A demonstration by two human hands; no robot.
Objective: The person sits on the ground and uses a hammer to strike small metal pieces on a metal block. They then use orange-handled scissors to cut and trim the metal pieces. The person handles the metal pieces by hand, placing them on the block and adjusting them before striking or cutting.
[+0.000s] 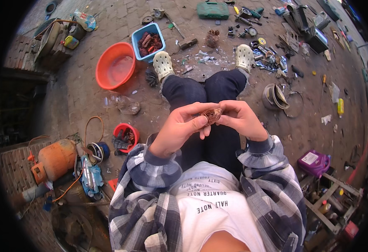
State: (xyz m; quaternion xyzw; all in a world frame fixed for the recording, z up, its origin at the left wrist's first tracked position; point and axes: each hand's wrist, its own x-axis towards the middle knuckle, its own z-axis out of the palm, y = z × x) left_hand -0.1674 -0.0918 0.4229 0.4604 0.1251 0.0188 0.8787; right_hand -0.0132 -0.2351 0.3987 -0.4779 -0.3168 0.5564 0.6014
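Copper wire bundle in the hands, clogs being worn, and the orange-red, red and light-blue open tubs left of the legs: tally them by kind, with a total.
Copper wire bundle: 1
Pale clogs: 2 (left clog, right clog)
Open tubs: 3 (large orange-red tub, light-blue tub, small red tub)
Total: 6

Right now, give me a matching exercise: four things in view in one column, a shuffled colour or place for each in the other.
1. Copper-coloured wire bundle
2. Rectangular basin
3. Gas cylinder
4. Plastic jug

A. Weathered orange
B. Purple
C. Between the left hand and right hand
D. Light blue

Pairs: 1-C, 2-D, 3-A, 4-B
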